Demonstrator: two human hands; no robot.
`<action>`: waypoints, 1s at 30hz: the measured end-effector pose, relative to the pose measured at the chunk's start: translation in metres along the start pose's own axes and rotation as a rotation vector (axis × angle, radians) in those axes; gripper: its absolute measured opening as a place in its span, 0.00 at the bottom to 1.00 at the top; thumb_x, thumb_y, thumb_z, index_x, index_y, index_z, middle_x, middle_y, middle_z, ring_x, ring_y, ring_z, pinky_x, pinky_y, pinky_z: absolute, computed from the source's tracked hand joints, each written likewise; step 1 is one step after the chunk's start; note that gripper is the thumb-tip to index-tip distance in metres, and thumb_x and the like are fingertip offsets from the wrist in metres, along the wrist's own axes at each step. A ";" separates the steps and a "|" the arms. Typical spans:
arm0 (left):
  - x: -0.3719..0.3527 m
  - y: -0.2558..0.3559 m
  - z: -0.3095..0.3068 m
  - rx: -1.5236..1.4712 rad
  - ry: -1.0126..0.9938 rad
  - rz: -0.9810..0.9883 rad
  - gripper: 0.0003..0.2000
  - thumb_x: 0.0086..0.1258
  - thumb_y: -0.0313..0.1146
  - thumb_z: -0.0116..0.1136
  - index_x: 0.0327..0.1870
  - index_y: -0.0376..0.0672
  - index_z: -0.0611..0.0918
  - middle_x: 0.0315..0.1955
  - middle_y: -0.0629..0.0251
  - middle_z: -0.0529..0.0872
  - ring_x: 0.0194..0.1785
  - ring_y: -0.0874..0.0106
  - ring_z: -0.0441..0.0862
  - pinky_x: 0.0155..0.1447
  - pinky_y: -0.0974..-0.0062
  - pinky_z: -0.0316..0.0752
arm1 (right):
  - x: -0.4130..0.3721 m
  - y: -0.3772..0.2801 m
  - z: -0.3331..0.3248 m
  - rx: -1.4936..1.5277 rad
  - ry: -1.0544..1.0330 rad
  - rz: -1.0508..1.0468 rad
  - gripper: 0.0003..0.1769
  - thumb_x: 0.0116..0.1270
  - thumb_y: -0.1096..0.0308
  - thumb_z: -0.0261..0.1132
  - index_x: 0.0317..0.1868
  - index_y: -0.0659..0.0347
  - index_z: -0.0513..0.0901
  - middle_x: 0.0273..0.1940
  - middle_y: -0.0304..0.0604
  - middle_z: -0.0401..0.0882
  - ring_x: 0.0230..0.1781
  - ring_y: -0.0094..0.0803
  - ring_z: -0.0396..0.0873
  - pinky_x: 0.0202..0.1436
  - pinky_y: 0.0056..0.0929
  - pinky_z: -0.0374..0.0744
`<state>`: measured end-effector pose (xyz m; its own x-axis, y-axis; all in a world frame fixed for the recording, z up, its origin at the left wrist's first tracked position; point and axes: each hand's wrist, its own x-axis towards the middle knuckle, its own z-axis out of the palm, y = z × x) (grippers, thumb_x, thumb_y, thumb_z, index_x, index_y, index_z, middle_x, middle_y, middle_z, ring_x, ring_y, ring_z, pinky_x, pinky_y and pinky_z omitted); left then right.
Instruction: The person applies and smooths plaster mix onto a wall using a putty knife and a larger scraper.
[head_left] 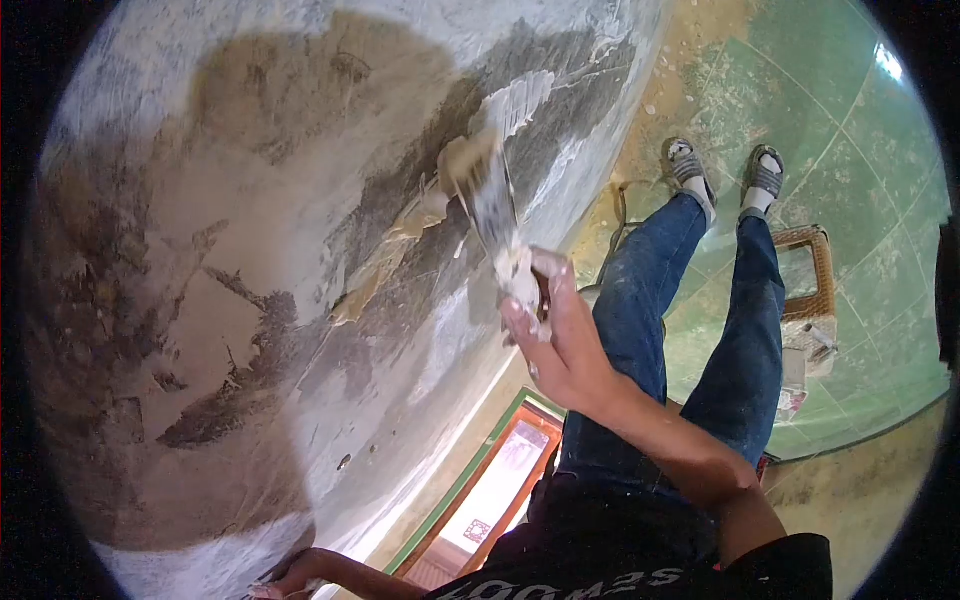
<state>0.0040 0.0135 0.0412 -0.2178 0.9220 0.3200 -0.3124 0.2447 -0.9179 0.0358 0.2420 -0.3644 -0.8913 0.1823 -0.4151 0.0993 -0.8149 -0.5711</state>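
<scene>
Right hand (pixel 555 335) clenched round a putty knife (pixel 493 205), blade pressed on the patchy wall (pixel 200 180) beside a smear of tan plaster (pixel 395 245); left hand (pixel 290 578) low against that wall, grip unclear at the view's edge; wicker stool (pixel 812 285) beside the legs (pixel 740 330) on the green floor (pixel 860 160).

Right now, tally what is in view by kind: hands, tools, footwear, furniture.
Hands: 2, right hand and left hand
Putty knife: 1
Sandals: 2, left sandal and right sandal
Wicker stool: 1
Total: 6
</scene>
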 end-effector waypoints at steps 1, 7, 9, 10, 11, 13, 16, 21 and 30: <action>-0.001 -0.003 0.002 -0.001 0.017 -0.004 0.16 0.81 0.39 0.42 0.56 0.36 0.76 0.61 0.43 0.71 0.59 0.45 0.71 0.58 0.44 0.67 | 0.007 -0.004 -0.001 -0.052 -0.024 -0.007 0.22 0.74 0.71 0.55 0.64 0.68 0.60 0.39 0.45 0.71 0.34 0.27 0.71 0.38 0.28 0.74; -0.002 -0.001 0.006 -0.022 0.093 -0.055 0.16 0.80 0.39 0.43 0.56 0.37 0.75 0.60 0.43 0.71 0.59 0.45 0.71 0.58 0.45 0.67 | -0.020 0.012 0.006 -0.075 -0.031 0.044 0.22 0.75 0.69 0.54 0.64 0.67 0.60 0.38 0.43 0.70 0.31 0.25 0.71 0.36 0.26 0.74; 0.025 0.020 -0.003 -0.186 -0.018 -0.023 0.17 0.80 0.40 0.44 0.57 0.37 0.75 0.60 0.44 0.71 0.59 0.46 0.71 0.58 0.46 0.67 | -0.016 0.004 0.005 -0.030 0.020 0.069 0.21 0.75 0.69 0.54 0.63 0.67 0.61 0.38 0.43 0.70 0.31 0.25 0.70 0.36 0.25 0.74; 0.041 0.033 -0.002 -0.185 -0.020 -0.023 0.17 0.80 0.40 0.44 0.57 0.37 0.75 0.60 0.44 0.71 0.59 0.46 0.71 0.58 0.46 0.67 | -0.005 -0.006 0.002 -0.006 0.022 0.088 0.21 0.75 0.69 0.54 0.63 0.67 0.61 0.38 0.43 0.70 0.31 0.24 0.71 0.36 0.25 0.74; 0.057 0.050 0.000 0.306 -0.404 -0.350 0.17 0.80 0.41 0.45 0.57 0.36 0.76 0.59 0.43 0.72 0.59 0.47 0.71 0.58 0.47 0.68 | 0.002 -0.012 0.000 0.017 0.024 0.106 0.21 0.74 0.69 0.54 0.63 0.67 0.61 0.38 0.43 0.70 0.32 0.24 0.71 0.36 0.25 0.73; 0.042 0.029 0.010 0.805 -0.779 -0.667 0.18 0.80 0.41 0.45 0.56 0.35 0.77 0.59 0.43 0.72 0.58 0.47 0.71 0.58 0.48 0.68 | 0.000 -0.010 0.001 -0.021 -0.023 0.094 0.21 0.75 0.69 0.54 0.63 0.67 0.61 0.38 0.43 0.71 0.32 0.24 0.71 0.35 0.25 0.73; -0.003 -0.020 0.019 0.010 -0.130 -0.350 0.19 0.79 0.43 0.46 0.53 0.33 0.78 0.56 0.42 0.74 0.57 0.48 0.73 0.57 0.48 0.68 | -0.019 0.007 0.005 -0.100 -0.060 0.041 0.21 0.75 0.69 0.54 0.63 0.67 0.61 0.38 0.43 0.71 0.32 0.24 0.71 0.36 0.26 0.73; 0.027 0.023 -0.003 -0.243 0.047 -0.169 0.24 0.78 0.47 0.46 0.53 0.29 0.78 0.54 0.40 0.77 0.56 0.49 0.75 0.55 0.48 0.70 | -0.014 -0.013 0.007 0.028 -0.048 0.137 0.20 0.75 0.69 0.54 0.62 0.67 0.62 0.38 0.44 0.71 0.36 0.27 0.71 0.43 0.28 0.72; 0.002 0.002 0.010 -0.272 0.129 -0.193 0.24 0.78 0.48 0.46 0.52 0.29 0.77 0.54 0.40 0.76 0.55 0.49 0.74 0.55 0.48 0.70 | -0.031 -0.011 0.019 -0.082 -0.057 0.104 0.21 0.72 0.70 0.57 0.61 0.68 0.62 0.39 0.49 0.74 0.37 0.30 0.73 0.44 0.30 0.73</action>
<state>-0.0066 0.0131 0.0426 -0.0545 0.8773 0.4769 -0.0745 0.4727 -0.8781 0.0541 0.2351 -0.3313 -0.8977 0.0656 -0.4358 0.2265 -0.7795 -0.5840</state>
